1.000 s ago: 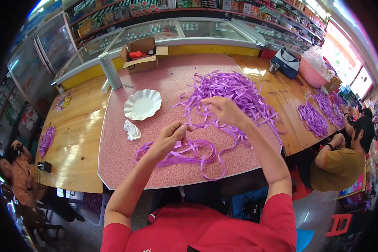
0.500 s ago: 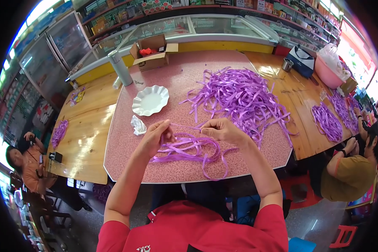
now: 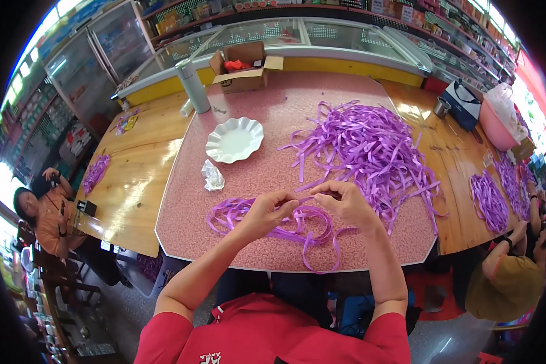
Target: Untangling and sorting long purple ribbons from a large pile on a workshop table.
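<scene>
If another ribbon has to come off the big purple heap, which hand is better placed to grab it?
Probably the right hand: it sits beside the big ribbon heap, which spreads to its right. The left hand is farther off, over the small ribbon coil.

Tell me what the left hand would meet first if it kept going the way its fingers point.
The left hand points right, toward the right hand. Likely first the purple ribbon strip pinched between them, then the right hand's fingertips; depth is hard to judge.
</scene>
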{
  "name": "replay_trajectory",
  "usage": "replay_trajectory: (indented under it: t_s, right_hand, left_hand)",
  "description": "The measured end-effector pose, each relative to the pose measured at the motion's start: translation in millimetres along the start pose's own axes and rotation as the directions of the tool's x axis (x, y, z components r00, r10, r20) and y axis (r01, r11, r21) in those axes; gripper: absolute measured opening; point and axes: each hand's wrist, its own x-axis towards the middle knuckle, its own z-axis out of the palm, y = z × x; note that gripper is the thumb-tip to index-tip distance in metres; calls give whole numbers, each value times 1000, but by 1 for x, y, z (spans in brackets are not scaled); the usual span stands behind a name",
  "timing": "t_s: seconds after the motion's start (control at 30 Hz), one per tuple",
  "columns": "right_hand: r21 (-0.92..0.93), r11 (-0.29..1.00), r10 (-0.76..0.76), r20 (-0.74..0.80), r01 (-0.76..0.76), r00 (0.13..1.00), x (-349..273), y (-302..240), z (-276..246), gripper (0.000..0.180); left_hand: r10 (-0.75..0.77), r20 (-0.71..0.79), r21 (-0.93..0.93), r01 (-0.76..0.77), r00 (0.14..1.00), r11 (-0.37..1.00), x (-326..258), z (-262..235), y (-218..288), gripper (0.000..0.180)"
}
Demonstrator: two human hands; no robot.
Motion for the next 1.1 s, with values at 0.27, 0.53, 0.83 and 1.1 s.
replay_trajectory:
  t_s: [0.27,0.53,0.83,1.1]
  right_hand:
    - [-91,990,-120,-155,106,981,2,8,-18,9]
    - [-59,998,-4,-317,-15,949,8,15,-30,12]
    - [-779,606,-509,-224,161,831,25,-15,5,26]
    - [-165,972,-186,-113,166,976,43,-27,57,25]
  left_hand:
    - [-76,139,-211,104,987,972,-8,-40,-16,22]
    - [-186,29,-198,188,982,962,-9,-84,-32,22]
    - [0,160,-292,47,987,955,8,-78,-15,22]
    - [16,139,-182,10,990,983,29,-72,-5,22]
